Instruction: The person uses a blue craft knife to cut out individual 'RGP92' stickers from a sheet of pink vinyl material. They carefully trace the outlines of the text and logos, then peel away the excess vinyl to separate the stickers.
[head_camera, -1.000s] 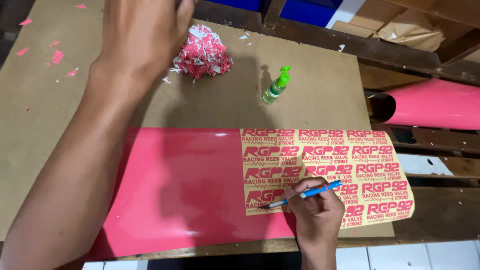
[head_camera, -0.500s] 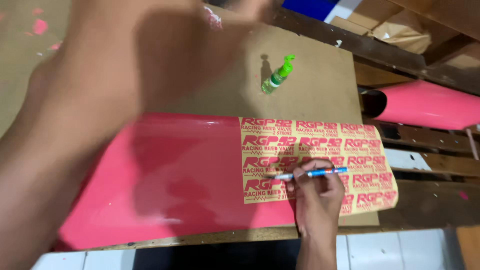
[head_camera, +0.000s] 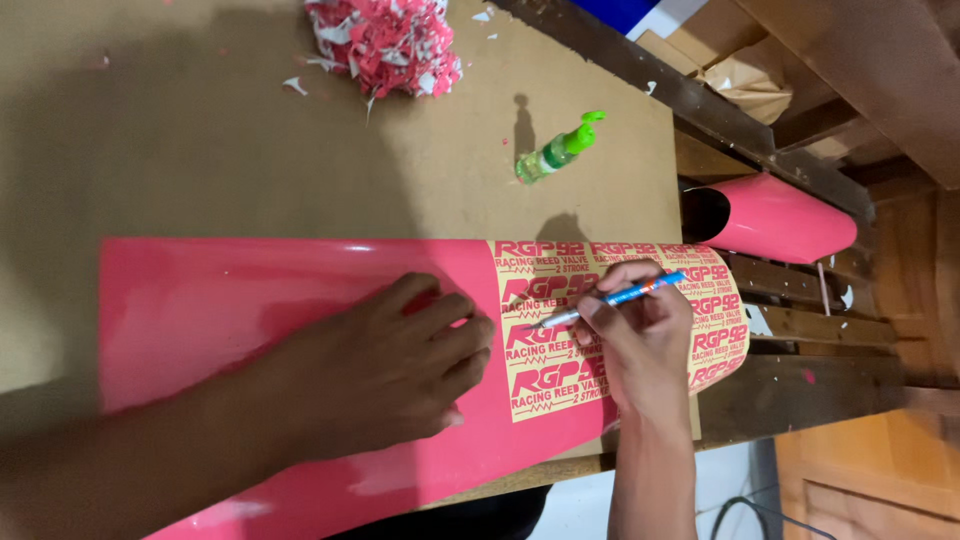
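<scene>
A glossy pink vinyl sheet (head_camera: 230, 300) lies across a brown board. Its right part is a yellow backing with several rows of pink cut lettering (head_camera: 545, 375). My left hand (head_camera: 390, 365) rests flat on the pink sheet just left of the yellow part, fingers slightly spread. My right hand (head_camera: 640, 340) grips a thin blue craft knife (head_camera: 625, 296), its metal tip touching the lettering near the middle rows.
A heap of pink and white vinyl scraps (head_camera: 385, 40) sits at the board's far edge. A small green pump bottle (head_camera: 555, 150) lies on its side beyond the sheet. A pink vinyl roll (head_camera: 775, 215) rests on wooden slats at the right.
My left hand came down from the scrap heap and now presses on the pink sheet. My right hand moved the knife up the lettering rows. The view shifted left.
</scene>
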